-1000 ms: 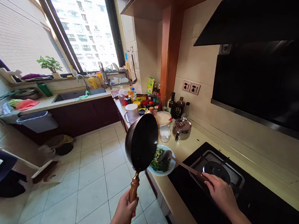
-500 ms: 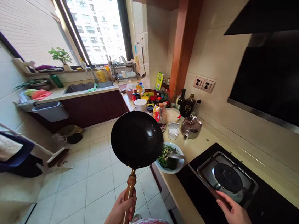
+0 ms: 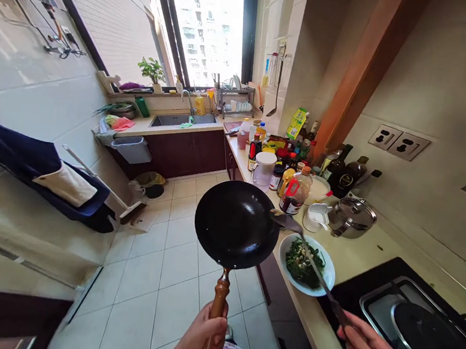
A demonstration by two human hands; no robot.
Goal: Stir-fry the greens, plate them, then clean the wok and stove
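A black wok (image 3: 238,228) hangs in front of me over the floor, with my left hand (image 3: 207,333) wrapped around its wooden handle (image 3: 219,301). Its inside looks bare apart from a shine and small specks. My right hand (image 3: 373,347) grips the dark handle of a long metal spatula (image 3: 311,255). The spatula's blade is at the wok's right rim; whether it touches cannot be told. Under the spatula, a white plate (image 3: 329,262) of cooked green vegetables (image 3: 302,262) with pale bits stands on the counter beside the stove.
A gas stove (image 3: 413,321) lies at the right. Along the counter stand a lidded pot (image 3: 353,216), a white container (image 3: 317,216), a jug (image 3: 263,172) and several bottles (image 3: 298,189). Farther back are the sink (image 3: 172,121), a bin (image 3: 131,150) and a broom (image 3: 131,211).
My view has turned left and come nearer to the sink. The spatula has risen from the vegetables on the plate to the wok's right rim. My left hand still holds the wok.
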